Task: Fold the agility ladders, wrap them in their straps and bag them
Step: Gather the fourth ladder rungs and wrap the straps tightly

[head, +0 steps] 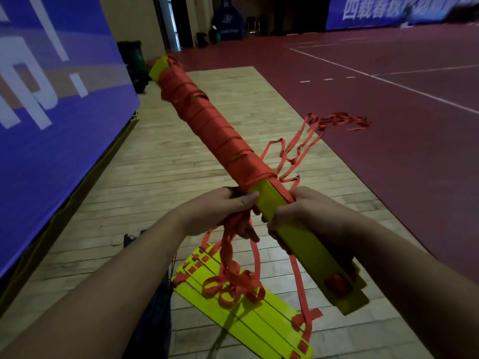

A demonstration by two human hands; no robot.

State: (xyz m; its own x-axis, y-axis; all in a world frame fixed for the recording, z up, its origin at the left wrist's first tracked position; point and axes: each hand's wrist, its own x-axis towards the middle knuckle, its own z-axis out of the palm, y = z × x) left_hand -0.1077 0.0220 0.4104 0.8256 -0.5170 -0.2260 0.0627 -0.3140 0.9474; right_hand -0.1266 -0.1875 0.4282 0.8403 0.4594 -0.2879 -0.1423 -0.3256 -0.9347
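Observation:
I hold a folded agility ladder, a stack of yellow-green rungs, pointing away from me and up to the left. Orange strap is wound round most of its far length. My right hand grips the bare near part of the stack. My left hand holds the loose orange strap beside the last turn; the strap hangs down from it in loops. A second ladder lies on the floor below, its rungs fanned out, with orange strap on it.
A dark bag lies on the wooden floor strip near my left arm. More orange strap trails onto the red court floor. A blue banner wall stands to the left. Dark bins stand at the back.

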